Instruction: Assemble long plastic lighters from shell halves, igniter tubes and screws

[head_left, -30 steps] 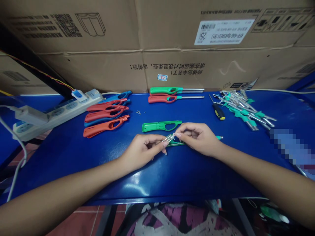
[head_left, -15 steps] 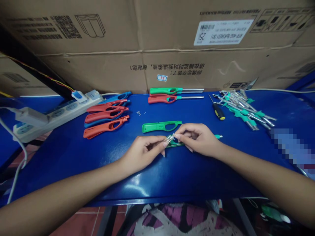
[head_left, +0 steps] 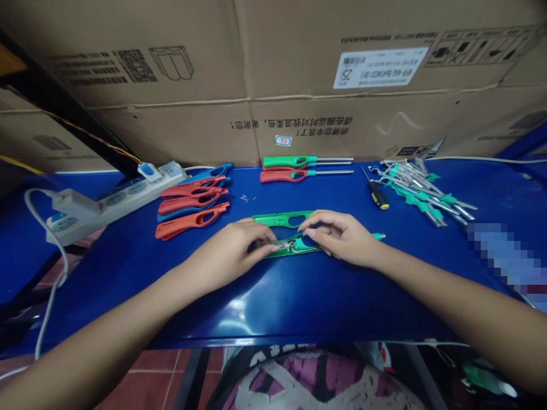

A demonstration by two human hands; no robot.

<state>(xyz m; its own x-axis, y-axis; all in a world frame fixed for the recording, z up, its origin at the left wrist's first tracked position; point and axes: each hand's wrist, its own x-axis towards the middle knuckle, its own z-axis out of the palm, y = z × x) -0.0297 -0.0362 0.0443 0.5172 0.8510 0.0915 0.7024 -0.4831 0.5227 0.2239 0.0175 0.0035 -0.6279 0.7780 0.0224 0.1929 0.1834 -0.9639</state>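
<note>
On the blue table lies an open lighter half-shell (head_left: 270, 254), green, with a turquoise trigger part, thin wires and small metal pieces inside. My left hand (head_left: 241, 247) closes over its left end, thumb in front and fingers behind; whatever is under those fingers is hidden. Around the finger-hole part, my right hand (head_left: 344, 236) has its fingers curled and touching the shell. Its turquoise nozzle end (head_left: 378, 236) sticks out beyond my right hand. Just behind lies the matching green cover half (head_left: 273, 219), partly behind my hands.
Red and blue handle shells (head_left: 192, 219) lie left, beside a power strip (head_left: 115, 196). Tiny screws (head_left: 244, 199) lie mid-table. Two assembled lighters (head_left: 284, 175) lie at the back. Right are a screwdriver (head_left: 378, 195) and a pile of metal nozzles (head_left: 427, 193). Cardboard (head_left: 299, 68) stands behind.
The clear tank piece held up by my left hand is lowered into the shell's left end, mostly out of sight. My right hand has released the wire pinch and rests lower. The view shifted slightly.
</note>
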